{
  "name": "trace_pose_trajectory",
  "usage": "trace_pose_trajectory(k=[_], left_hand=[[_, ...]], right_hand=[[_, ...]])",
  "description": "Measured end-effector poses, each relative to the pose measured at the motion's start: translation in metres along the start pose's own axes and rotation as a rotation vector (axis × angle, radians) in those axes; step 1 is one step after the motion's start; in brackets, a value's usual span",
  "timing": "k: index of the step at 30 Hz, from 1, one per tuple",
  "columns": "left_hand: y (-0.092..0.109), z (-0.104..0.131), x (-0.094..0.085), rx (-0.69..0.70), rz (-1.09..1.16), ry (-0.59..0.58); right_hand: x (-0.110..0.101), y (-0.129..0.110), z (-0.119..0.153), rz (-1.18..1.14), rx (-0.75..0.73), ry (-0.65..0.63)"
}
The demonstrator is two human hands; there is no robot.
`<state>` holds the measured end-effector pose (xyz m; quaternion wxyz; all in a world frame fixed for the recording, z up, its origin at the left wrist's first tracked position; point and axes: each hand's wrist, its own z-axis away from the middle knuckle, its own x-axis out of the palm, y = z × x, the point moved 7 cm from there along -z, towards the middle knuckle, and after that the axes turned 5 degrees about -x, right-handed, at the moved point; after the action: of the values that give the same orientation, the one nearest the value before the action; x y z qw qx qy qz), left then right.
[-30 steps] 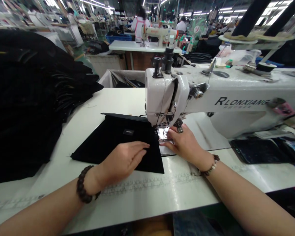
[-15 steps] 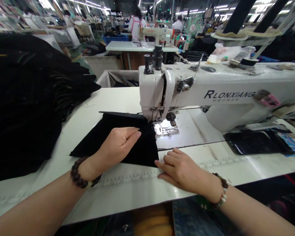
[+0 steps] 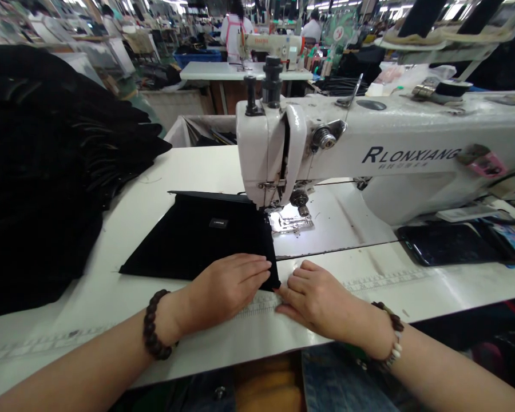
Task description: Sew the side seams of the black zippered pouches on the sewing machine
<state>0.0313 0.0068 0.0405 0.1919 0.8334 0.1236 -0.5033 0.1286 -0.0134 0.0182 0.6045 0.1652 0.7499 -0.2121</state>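
Observation:
A black fabric piece point(image 3: 175, 246) with a small dark label point(image 3: 218, 223) lies on the sewing table, its right edge running under the needle area of the white sewing machine point(image 3: 270, 154). My left hand point(image 3: 229, 286) rests on the fabric's front right part, fingers stretched out and lying flat. At the front right corner, my right hand point(image 3: 317, 300) has its thumb and forefinger closed on the fabric edge, the other fingers curled. The lit presser foot and metal plate point(image 3: 292, 222) are just beyond the hands.
A tall heap of black fabric pieces point(image 3: 38, 171) fills the table's left side. A black phone point(image 3: 446, 243) lies at the right, under the machine arm. A printed ruler strip point(image 3: 369, 281) runs along the table front. Another sewing machine point(image 3: 270, 48) and people stand behind.
My left hand has moved toward me and right, from the middle of the fabric to its front right part, flattening and uncovering the label. My right hand stays at the corner.

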Motion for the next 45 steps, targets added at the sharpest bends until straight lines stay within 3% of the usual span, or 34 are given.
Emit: trace_pose_trajectory(k=[20, 31, 39, 45], left_hand=[[0.010, -0.002, 0.004, 0.090, -0.008, 0.051], [0.006, 0.002, 0.007, 0.058, 0.019, 0.083], [-0.002, -0.001, 0.006, -0.017, 0.108, 0.088], [0.002, 0.000, 0.005, 0.028, 0.065, 0.124]], right_hand=[[0.000, -0.001, 0.007, -0.008, -0.004, 0.067], [-0.017, 0.006, 0.007, 0.013, 0.013, 0.245], [-0.014, 0.000, 0.005, 0.129, -0.062, 0.228], [-0.014, -0.004, 0.001, 0.124, -0.135, 0.230]])
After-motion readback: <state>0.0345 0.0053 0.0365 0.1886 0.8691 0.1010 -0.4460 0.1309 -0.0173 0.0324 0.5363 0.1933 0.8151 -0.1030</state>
